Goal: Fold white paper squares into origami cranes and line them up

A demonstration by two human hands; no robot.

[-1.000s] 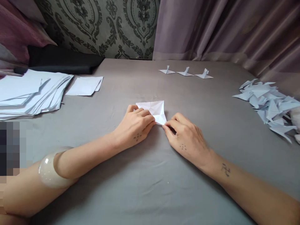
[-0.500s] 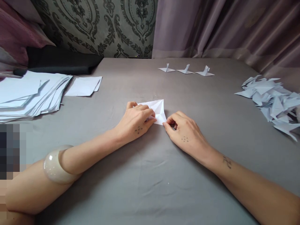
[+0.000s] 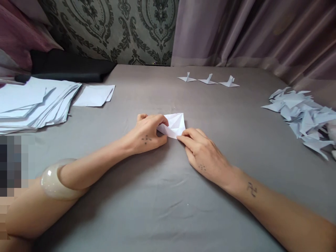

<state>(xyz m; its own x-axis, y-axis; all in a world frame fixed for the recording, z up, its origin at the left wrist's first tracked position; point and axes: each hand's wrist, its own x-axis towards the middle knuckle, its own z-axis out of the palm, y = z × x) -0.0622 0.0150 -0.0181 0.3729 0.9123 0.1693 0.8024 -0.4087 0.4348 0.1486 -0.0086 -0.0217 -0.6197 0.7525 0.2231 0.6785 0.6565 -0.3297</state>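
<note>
Working through the head view, I have both hands at a creased sheet of white paper (image 3: 175, 122), which lies near the middle of the grey-covered desk (image 3: 173, 203). My left hand (image 3: 147, 134) is at the sheet's left side, thumb and fingers parted, with the forefinger over the paper; whether the thumb touches the near edge, I cannot tell. My right hand (image 3: 204, 154) has its fingertips on the near right corner, but I cannot tell whether it pinches that corner or only presses it.

I judge this sheet to be partway through its folding: crease lines cross its face, yet much of it lies spread, with no finished shape. Three folded paper pieces (image 3: 209, 81) sit in a row at the far side, narrow points rising from flat bases; they look further along. The heap of pointed paper pieces (image 3: 294, 103) on the right seems to be completed work. On the left, the thick stack of large sheets (image 3: 34, 92) and the smaller stack of paper (image 3: 91, 97) just beside it look unfolded, so plenty seems left.
</note>
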